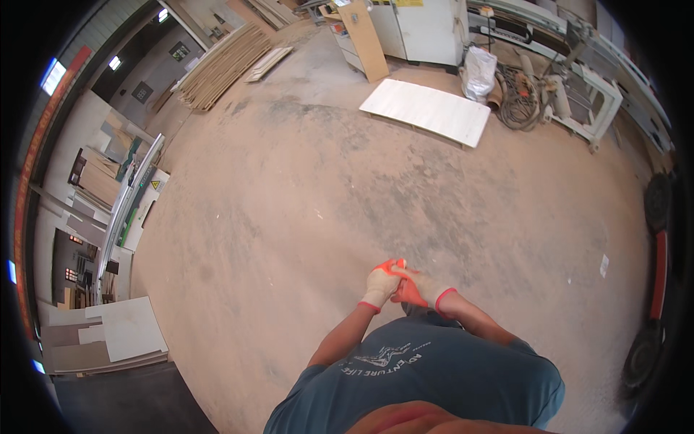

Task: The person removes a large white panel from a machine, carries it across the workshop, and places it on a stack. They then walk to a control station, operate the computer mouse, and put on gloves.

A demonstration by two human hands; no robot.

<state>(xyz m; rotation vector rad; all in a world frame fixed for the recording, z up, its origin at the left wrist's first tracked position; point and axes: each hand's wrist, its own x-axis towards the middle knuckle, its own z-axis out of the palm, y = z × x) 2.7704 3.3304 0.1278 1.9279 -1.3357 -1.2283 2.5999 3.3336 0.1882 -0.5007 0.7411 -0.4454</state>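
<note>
My left hand (382, 283) and my right hand (426, 287) meet in front of my waist, touching each other. Both wear cream work gloves with orange-coated palms and fingers and red cuffs. The left fingers are curled in against the right hand, whose fingers close toward the left glove. Where the fingers overlap, whether anything small sits between them is hidden. Below the hands is the dusty concrete floor (318, 217); no workpiece lies within their reach.
Ahead to the right, a white panel (426, 112) lies low, near a white bag (479, 74) and coiled hoses (522, 98). Stacked boards (224, 66) stand far left. Sheet offcuts (134, 329) lie at near left; a red-framed wheeled thing (658, 275) is at the right edge.
</note>
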